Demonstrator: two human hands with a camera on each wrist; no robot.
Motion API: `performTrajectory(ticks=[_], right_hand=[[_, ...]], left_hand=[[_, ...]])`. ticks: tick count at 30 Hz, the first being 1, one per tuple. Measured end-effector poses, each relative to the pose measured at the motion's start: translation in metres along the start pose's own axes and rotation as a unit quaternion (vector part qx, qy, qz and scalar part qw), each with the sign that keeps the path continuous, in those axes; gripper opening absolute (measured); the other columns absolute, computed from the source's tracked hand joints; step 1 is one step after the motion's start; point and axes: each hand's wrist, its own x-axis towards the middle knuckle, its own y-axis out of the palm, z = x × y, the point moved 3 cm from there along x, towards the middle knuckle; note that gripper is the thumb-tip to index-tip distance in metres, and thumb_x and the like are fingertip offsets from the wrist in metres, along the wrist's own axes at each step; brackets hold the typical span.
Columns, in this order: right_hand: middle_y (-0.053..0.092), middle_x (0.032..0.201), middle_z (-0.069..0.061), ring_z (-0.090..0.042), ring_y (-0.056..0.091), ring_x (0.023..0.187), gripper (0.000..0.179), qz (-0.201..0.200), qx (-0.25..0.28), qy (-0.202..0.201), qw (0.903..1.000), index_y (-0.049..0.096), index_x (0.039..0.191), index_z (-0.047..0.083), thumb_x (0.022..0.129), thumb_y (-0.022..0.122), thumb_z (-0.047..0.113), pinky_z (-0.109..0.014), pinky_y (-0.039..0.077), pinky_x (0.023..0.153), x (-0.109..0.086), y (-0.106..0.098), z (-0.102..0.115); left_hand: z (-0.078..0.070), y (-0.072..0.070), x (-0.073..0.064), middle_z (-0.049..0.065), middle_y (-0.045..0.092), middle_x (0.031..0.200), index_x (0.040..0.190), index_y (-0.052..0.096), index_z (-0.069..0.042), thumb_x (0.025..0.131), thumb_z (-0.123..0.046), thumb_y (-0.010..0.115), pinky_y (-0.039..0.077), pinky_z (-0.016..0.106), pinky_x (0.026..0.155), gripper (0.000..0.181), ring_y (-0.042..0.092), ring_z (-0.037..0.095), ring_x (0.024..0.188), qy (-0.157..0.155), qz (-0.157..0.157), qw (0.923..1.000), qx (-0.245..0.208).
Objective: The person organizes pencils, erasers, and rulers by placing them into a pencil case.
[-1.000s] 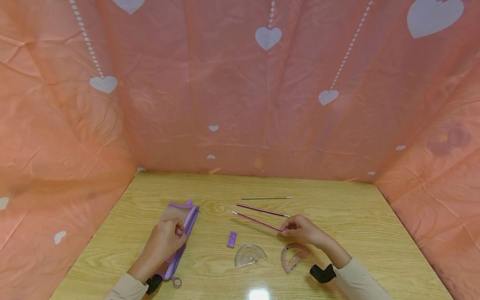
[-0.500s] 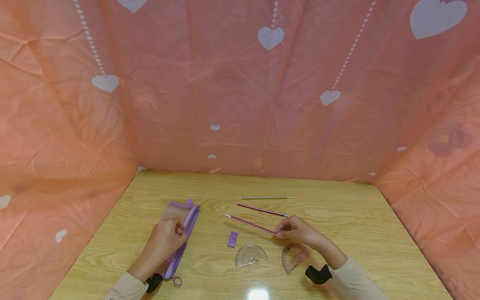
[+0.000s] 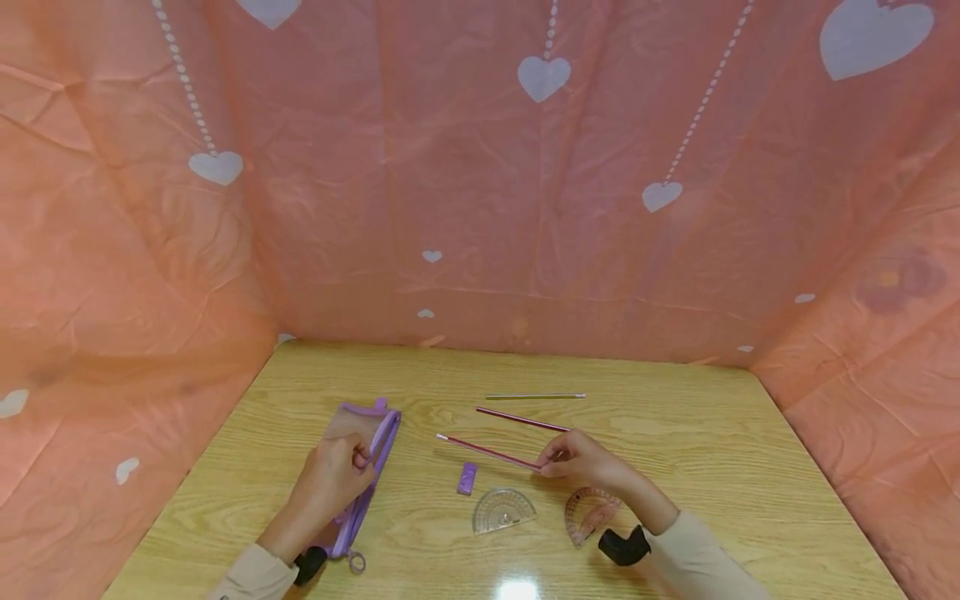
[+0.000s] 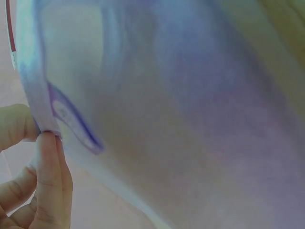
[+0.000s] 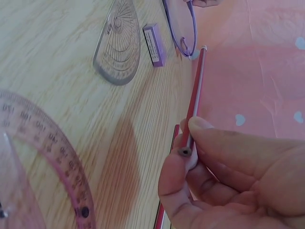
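Right grip (image 3: 573,458) pinches one end of a red pencil (image 3: 491,452), seen from the head over the middle of the bench (image 3: 675,408), white tip toward the left edge. Left grip (image 3: 330,477) pinches the rim of a purple pouch (image 3: 352,423) near that edge. Toward the far edge lie a second red pencil (image 3: 522,419) and a yellowish pencil (image 3: 536,397); an eraser (image 3: 467,479), clear protractor (image 3: 504,510) and pink protractor (image 3: 579,521) lie nearer. Best, I judge, to hold the white tip high enough to miss the eraser.

From the left wrist, thumb and fingertips press on the pouch's rim beside a purple tab (image 4: 75,120). How wide the mouth gapes I cannot tell; such soft mesh probably needs keeping taut.

From the right wrist, thumb and fingers pinch the pencil near its blunt end. That long free length may sway, so a firm pinch and slow wrist should serve.
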Motion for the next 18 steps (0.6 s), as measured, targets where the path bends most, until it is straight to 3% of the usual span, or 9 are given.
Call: performTrajectory(ticks=[9, 18], right_hand=[[0.070, 0.087, -0.014, -0.005, 0.052, 0.070, 0.010, -0.001, -0.001, 0.004, 1.0000, 0.071, 0.094, -0.011, 0.091, 0.067, -0.002, -0.021, 0.047, 0.063, 0.007, 0.007, 0.004], [0.071, 0.089, -0.015, -0.008, 0.058, 0.077, 0.009, 0.005, 0.009, 0.002, 0.9999, 0.071, 0.095, -0.011, 0.090, 0.067, -0.004, -0.021, 0.050, 0.069, 0.015, 0.016, 0.006]], left_hand=[[-0.001, -0.001, -0.001, -0.007, 0.056, 0.063, 0.069, 0.056, -0.012, 0.067, 0.003, 0.072, 0.044, 0.024, 0.050, 0.022, 0.048, 0.005, 0.056, 0.009, -0.003, 1.0000, 0.003], [-0.004, -0.001, -0.001, -0.008, 0.056, 0.063, 0.069, 0.058, -0.012, 0.066, 0.004, 0.074, 0.044, 0.024, 0.051, 0.023, 0.049, 0.005, 0.056, 0.020, -0.013, 0.9997, 0.009]])
